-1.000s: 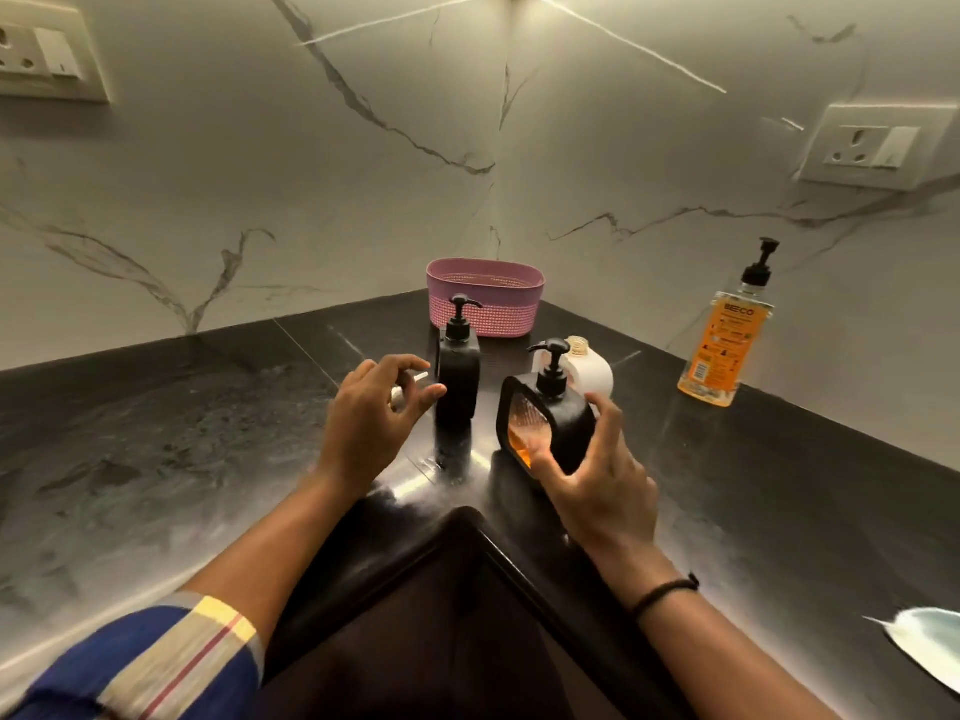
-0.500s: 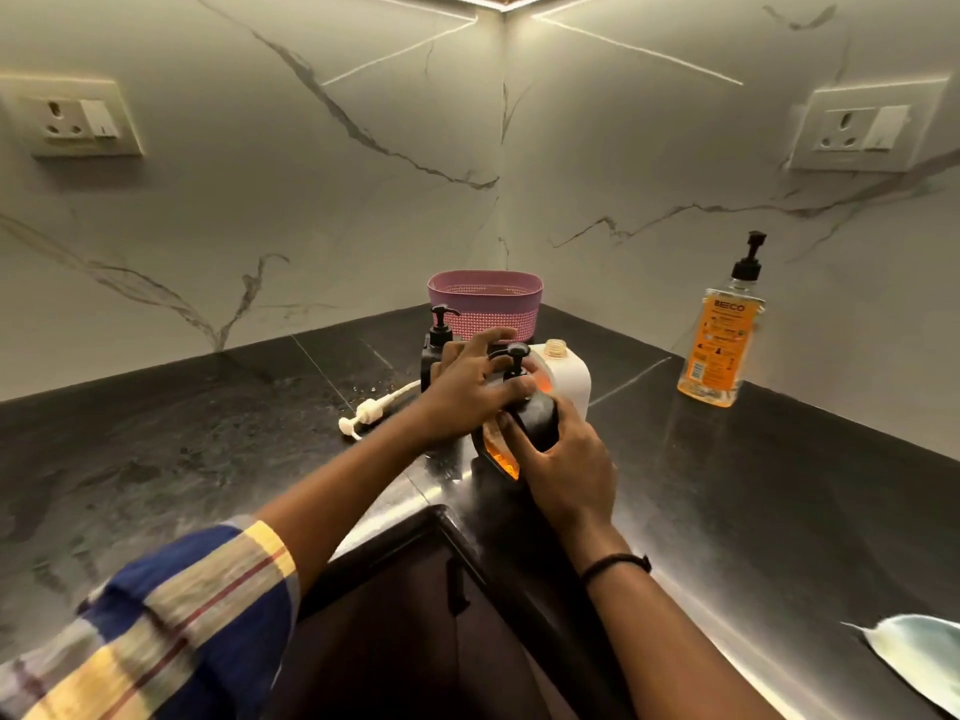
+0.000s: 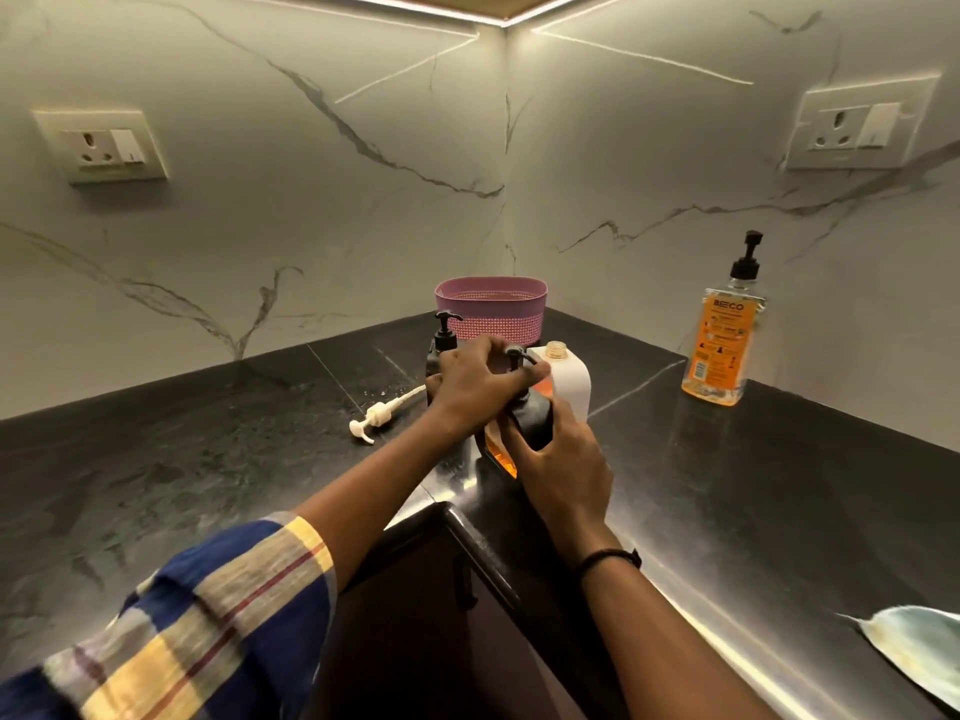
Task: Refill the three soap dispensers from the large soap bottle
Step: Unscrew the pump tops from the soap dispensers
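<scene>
A black dispenser with an orange window (image 3: 501, 452) stands at the counter's inner corner. My right hand (image 3: 558, 457) grips its body, and my left hand (image 3: 480, 384) grips its black pump top (image 3: 515, 356). Behind it stands a white dispenser (image 3: 571, 381) with its neck open and no pump. A white pump (image 3: 376, 415) lies on the counter to the left. A second black dispenser (image 3: 444, 335) stands behind my left hand, mostly hidden. The large orange soap bottle (image 3: 724, 337) with a black pump stands upright at the right, near the wall.
A pink perforated basket (image 3: 491, 309) sits in the back corner. The black stone counter (image 3: 182, 459) runs left and right along marble walls with a socket on each side. A pale cloth-like object (image 3: 919, 644) lies at the lower right edge.
My left hand left the tall black dispenser and came onto the pump top of the windowed dispenser. My right hand closed round its body. The view moved closer and tilted up.
</scene>
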The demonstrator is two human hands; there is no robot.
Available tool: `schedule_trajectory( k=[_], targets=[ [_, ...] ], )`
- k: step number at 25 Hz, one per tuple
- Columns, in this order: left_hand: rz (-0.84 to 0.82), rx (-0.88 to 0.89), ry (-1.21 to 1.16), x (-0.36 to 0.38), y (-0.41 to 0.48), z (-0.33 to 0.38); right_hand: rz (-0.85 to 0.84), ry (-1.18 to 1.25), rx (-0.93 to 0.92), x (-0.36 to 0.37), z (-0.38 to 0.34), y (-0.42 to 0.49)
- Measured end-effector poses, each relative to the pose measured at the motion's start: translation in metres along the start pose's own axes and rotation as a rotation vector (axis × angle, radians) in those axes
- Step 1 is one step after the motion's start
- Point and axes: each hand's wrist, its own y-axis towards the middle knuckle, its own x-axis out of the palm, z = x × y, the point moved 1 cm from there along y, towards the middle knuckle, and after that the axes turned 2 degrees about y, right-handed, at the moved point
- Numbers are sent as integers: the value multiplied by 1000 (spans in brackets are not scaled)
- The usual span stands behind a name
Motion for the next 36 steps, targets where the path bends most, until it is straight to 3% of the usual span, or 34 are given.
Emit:
schedule_trajectory(
  k=[2, 3, 7, 11, 15, 18, 20, 24, 29, 33, 36],
  targets=[
    [-140, 6, -352, -4, -1, -1, 18, 3, -2, -2, 0, 0],
    [-171, 19, -388, -7, -2, -3, 29, 1, 0, -2, 0, 0],
    [-72, 89, -130, -12, -3, -7, 27, -21, 13, -1, 2, 3],
    [-203, 49, -331, -14, -2, -9, 29, -1, -20, 0, 2, 3],
    [-9, 111, -121, -13, -2, -12, 23, -31, -18, -1, 2, 2],
    [-133, 10, -282, -13, 0, -14, 41, -28, -37, -1, 1, 1],
    [-158, 41, -267, -14, 2, -14, 41, -30, -35, -1, 1, 1],
    [20, 155, -177, -24, 4, 1, 36, -41, -26, 0, 1, 2],
    [90, 252, -38, -59, 6, 26, 42, -50, -22, -1, 1, 1],
    [61, 242, -36, -91, 2, 32, 43, -56, -28, -3, -1, 1],
    [-50, 200, -102, -115, -3, 18, 50, -71, -25, -3, 0, 2]
  ],
)
